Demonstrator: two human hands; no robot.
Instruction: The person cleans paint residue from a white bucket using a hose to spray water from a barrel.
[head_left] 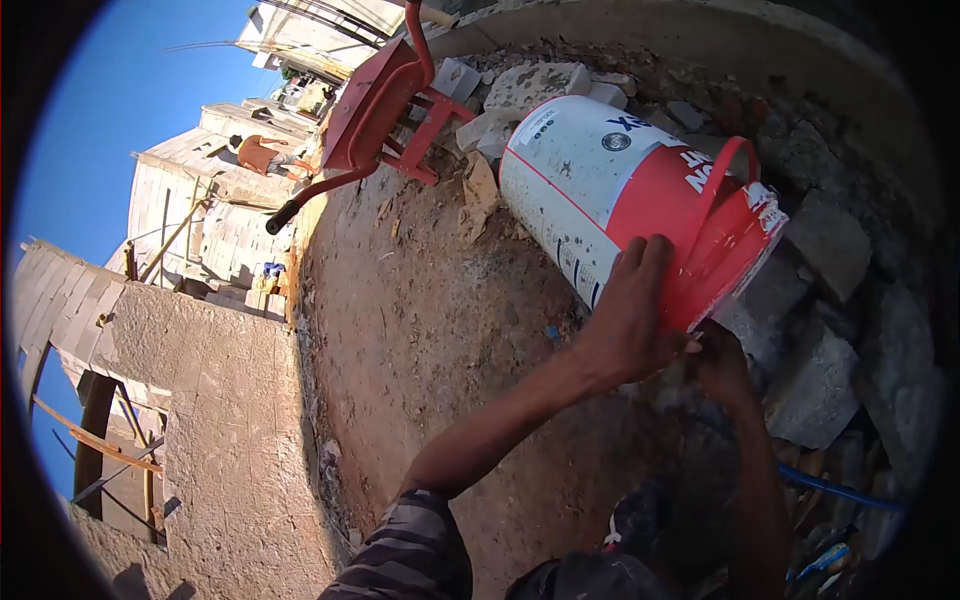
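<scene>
A white and red plastic bucket point(590, 175) with paint spots and dried smears round its rim appears tilted beside the rubble. Its red handle point(712, 190) lies across the red end. My left hand point(628, 315) presses on the bucket's side, fingers along the wall and thumb near the rim. Close by, my right hand point(722, 362) is curled at the lower edge of the rim, its fingertips partly hidden. The inside of the bucket does not show.
A red wheelbarrow point(375, 110) stands beyond the bucket. Broken concrete blocks point(815, 385) and a blue hose point(840, 488) lie at the right. Another person point(265, 155) is farther off by block walls. Packed dirt ground point(430, 330) runs between a rough wall point(225, 390) and the rubble.
</scene>
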